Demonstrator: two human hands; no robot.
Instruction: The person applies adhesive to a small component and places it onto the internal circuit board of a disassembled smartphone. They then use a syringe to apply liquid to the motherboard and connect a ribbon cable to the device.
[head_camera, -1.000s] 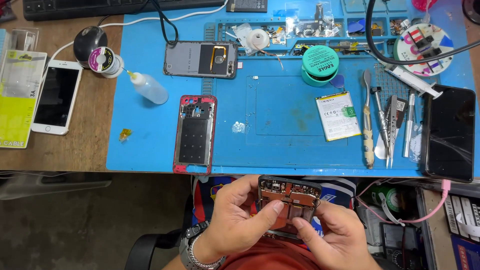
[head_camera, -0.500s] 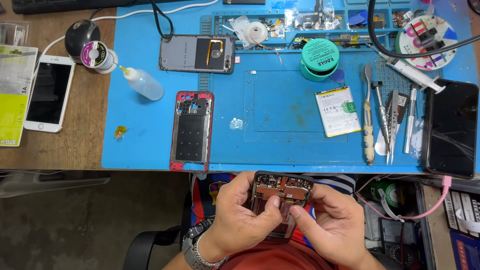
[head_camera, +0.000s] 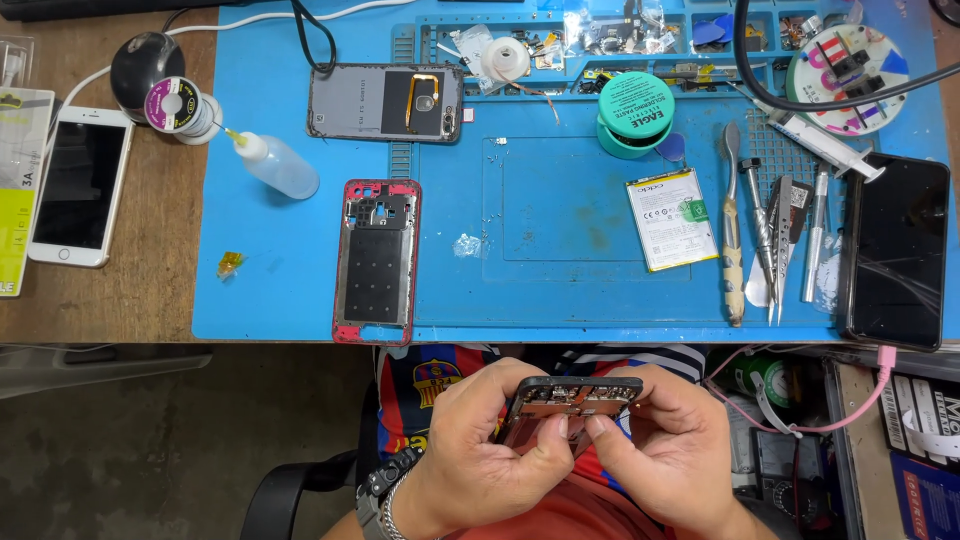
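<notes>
Both hands, left hand (head_camera: 490, 450) and right hand (head_camera: 665, 445), clench an opened dark phone (head_camera: 572, 402) over the lap, below the blue mat (head_camera: 560, 290) edge where a red-rimmed phone frame (head_camera: 377, 260), battery (head_camera: 672, 218) and tools (head_camera: 765, 235) lie.

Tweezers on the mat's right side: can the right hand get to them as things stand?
Probably yes, but not at once. The tweezers lie uncovered on the blue mat, nothing over them. The right hand is busy, gripping the opened phone with the left hand below the table edge.
</notes>
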